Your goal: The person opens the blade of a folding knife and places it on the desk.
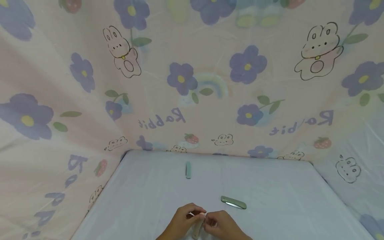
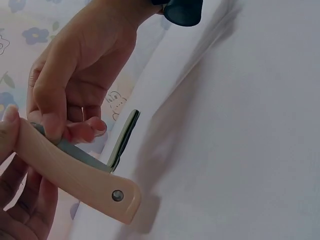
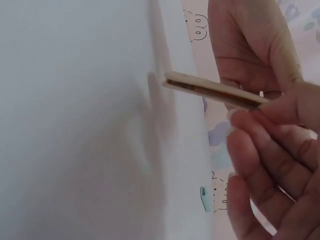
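Observation:
A beige folding knife [image 1: 196,230] is held between both hands low in the head view. My left hand [image 1: 186,216] grips one end of its handle, thumb [image 2: 10,125] in front and fingers behind. My right hand [image 1: 222,226] pinches the grey blade [image 2: 84,156], which shows along the handle's edge in the left wrist view. A round metal pivot [image 2: 117,195] sits near the handle's far end. In the right wrist view the knife [image 3: 212,90] appears edge-on, its other end hidden by the fingers.
A green folding knife [image 1: 237,202] with its blade partly showing lies beyond my right hand. Farther back lies a mint-coloured folding knife [image 1: 188,170]. Patterned fabric [image 1: 210,100] with rabbits and flowers walls in the white table [image 1: 144,186] at the back and sides.

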A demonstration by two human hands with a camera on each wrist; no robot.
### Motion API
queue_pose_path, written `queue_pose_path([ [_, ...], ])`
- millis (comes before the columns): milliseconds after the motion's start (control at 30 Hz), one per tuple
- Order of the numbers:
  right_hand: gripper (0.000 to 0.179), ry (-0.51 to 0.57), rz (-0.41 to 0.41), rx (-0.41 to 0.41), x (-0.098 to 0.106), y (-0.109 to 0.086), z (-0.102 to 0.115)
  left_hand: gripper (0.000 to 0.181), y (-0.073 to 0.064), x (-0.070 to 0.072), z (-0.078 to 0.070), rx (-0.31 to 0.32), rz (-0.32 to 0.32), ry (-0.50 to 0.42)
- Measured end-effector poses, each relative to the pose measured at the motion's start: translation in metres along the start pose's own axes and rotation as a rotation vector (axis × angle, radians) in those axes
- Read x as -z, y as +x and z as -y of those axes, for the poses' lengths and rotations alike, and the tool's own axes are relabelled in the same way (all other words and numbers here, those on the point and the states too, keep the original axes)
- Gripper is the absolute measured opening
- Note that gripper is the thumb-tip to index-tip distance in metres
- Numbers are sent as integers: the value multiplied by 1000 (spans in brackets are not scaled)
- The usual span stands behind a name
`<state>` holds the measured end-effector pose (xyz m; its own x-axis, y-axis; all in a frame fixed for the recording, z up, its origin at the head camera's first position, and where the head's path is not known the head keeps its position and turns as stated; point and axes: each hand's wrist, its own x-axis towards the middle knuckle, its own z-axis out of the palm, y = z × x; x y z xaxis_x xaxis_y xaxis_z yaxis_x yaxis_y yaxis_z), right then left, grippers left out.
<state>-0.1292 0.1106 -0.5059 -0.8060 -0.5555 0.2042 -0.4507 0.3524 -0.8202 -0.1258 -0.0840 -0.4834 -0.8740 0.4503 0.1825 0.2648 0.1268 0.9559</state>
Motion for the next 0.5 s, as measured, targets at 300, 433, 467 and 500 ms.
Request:
queue_pose_path([
  [300, 11, 55, 26, 77, 10, -2, 15, 18, 9, -3, 22, -86, -13, 45],
  [433, 10, 80, 33, 44, 11, -5, 3, 14, 9, -4, 10, -114, -49, 24],
  [467, 11, 84, 35, 41, 11, -6, 1, 14, 9, -4, 6, -123, -57, 12],
  [500, 11, 81, 34, 46, 12, -6, 1, 13, 9, -4, 2, -133, -65, 7],
])
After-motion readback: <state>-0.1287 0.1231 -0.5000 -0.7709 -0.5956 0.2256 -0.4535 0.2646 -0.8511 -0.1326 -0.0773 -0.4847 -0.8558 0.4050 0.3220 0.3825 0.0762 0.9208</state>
